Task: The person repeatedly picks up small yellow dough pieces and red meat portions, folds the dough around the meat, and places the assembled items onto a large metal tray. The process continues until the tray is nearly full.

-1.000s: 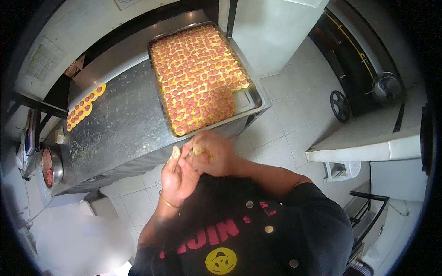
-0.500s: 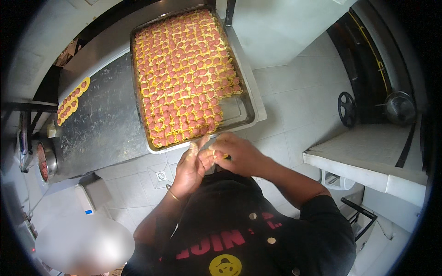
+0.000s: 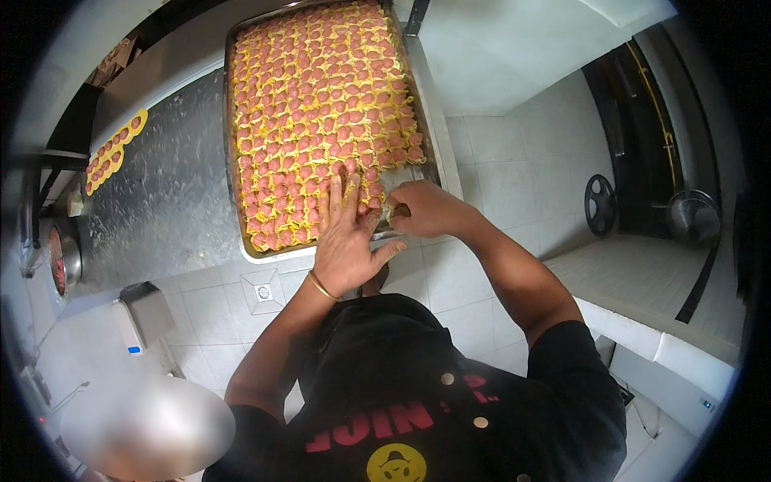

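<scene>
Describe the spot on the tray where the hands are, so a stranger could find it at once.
On the steel counter lies a big metal tray packed with yellow-wrapped pink dumplings. At its near right corner the left hand and right hand meet. Only there does bare tray bottom show.

- Lighting: bright, even daylight tone; pale tiles at upper right nearly washed out.
- Glare: soft sheen on the steel counter [image 3: 161, 201], left of centre.
- Distortion: fisheye; straight edges bow, black vignette at corners.
- Blur: smeared oval patch, lower left.
</scene>
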